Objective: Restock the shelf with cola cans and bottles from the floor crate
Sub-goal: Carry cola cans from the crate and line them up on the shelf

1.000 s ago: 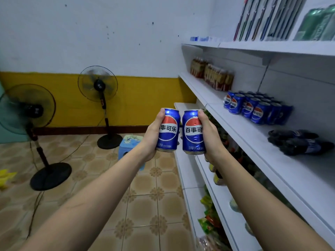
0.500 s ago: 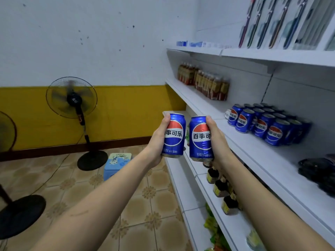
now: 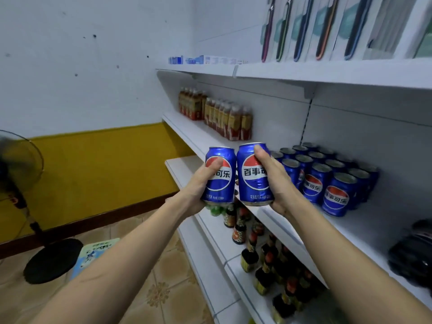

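Two cola cans are up in the air side by side, upright, labels facing the camera, just off the front edge of the middle shelf (image 3: 292,226). The left can (image 3: 221,175) sits in the left hand (image 3: 198,188), thumb across the logo and fingers curled behind; the right can (image 3: 253,174) is wrapped the same way by the right hand (image 3: 278,183), thumb high near the rim. Holding them upright, one per hand, probably means each can be set straight down on its base. They are level with the block of stocked cans (image 3: 327,178) standing in rows toward the back of that shelf, with bare board in front of and left of the block, the likely landing spot. Further along stand tea bottles (image 3: 224,118); dark bottles (image 3: 413,251) lie at the right; sauce jars (image 3: 252,244) fill the shelf below. The crate is out of view.
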A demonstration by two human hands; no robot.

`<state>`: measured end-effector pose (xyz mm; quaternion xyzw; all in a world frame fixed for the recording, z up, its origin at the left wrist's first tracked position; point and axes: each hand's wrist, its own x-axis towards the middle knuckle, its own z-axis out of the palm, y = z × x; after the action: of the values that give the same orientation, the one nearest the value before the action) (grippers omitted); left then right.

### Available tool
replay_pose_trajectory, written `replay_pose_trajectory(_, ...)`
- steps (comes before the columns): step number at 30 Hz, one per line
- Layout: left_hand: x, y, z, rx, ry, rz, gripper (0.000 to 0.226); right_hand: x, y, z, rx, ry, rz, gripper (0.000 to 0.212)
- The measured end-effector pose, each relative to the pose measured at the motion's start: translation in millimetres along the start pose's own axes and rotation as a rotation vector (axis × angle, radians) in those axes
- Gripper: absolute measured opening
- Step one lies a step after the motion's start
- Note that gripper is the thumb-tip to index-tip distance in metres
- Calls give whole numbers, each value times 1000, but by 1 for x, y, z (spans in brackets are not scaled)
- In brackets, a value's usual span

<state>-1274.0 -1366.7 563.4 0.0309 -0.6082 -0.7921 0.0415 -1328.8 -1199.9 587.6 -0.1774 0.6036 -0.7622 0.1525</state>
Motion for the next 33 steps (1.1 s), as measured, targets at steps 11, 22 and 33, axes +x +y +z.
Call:
replay_pose_trajectory(11, 158, -18, 26, 111, -361, 34, 92, 55, -2, -70, -144, 314, -131, 48)
replay_pose_trajectory(22, 236, 4, 61, 760, -868, 279, 78, 21, -36, -99, -716, 570, -83, 55)
replay_pose_trajectory(33, 246, -1, 119, 1140, -973, 764, 81, -3, -44, -129, -1045, 769, -18, 55)
